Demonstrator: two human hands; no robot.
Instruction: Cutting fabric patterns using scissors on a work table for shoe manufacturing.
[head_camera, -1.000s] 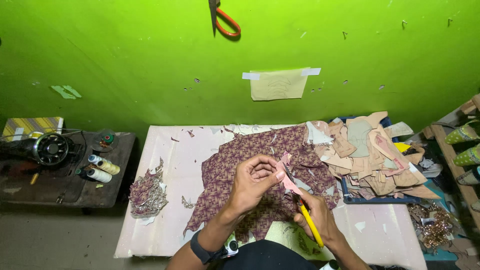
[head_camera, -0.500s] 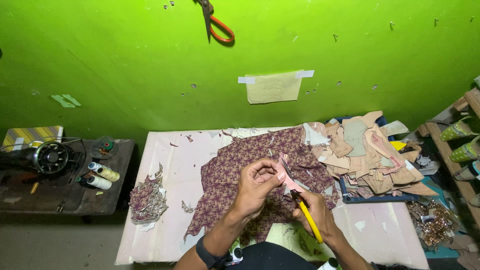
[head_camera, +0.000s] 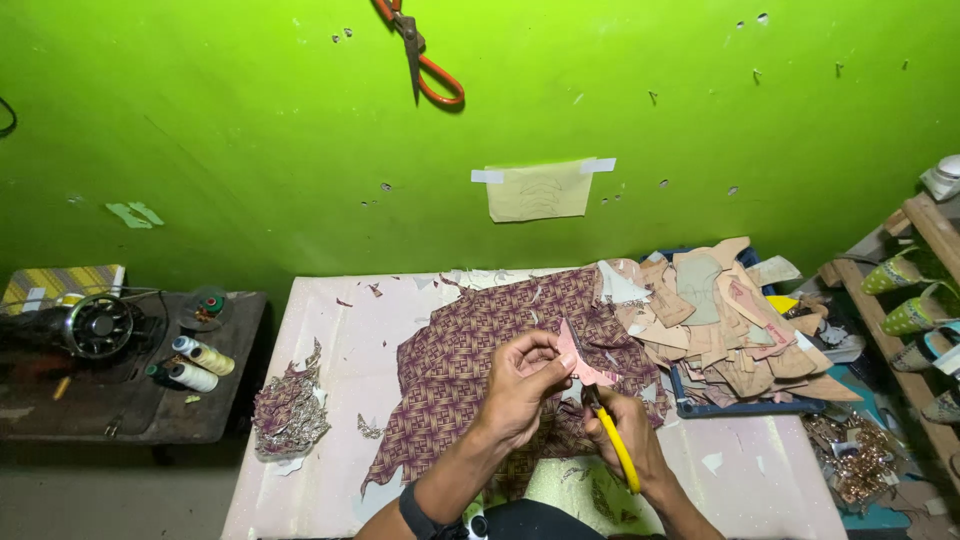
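Table: lying pale pink, butting against the green wall at the far edge, showing bare room along the left strip and at the near right corner. Crowding the right side: a heap of tan patterns spilling over a blue tray. Sitting near the left edge: a small pile of scraps, well apart from the hands. Covering the middle: purple printed cloth, ragged along its lower left border.

Left hand: reaching in from below, wrist wearing a dark band, fingers bunching narrow and pinching a pink piece at its left side. Right hand: coming in from the lower right, fingers wrapping closed round a yellow cutter, dark tip pointing up and touching the lower edge of the pink piece.

Pink piece: hovering above the cloth at the centre of the table, between both hands, looking small, flat and pointed at the top, with irregular cut edges.

Standing off the table to the left: a dark bench carrying a sewing machine and thread spools. Hanging on the wall above: orange-handled scissors and a taped paper.
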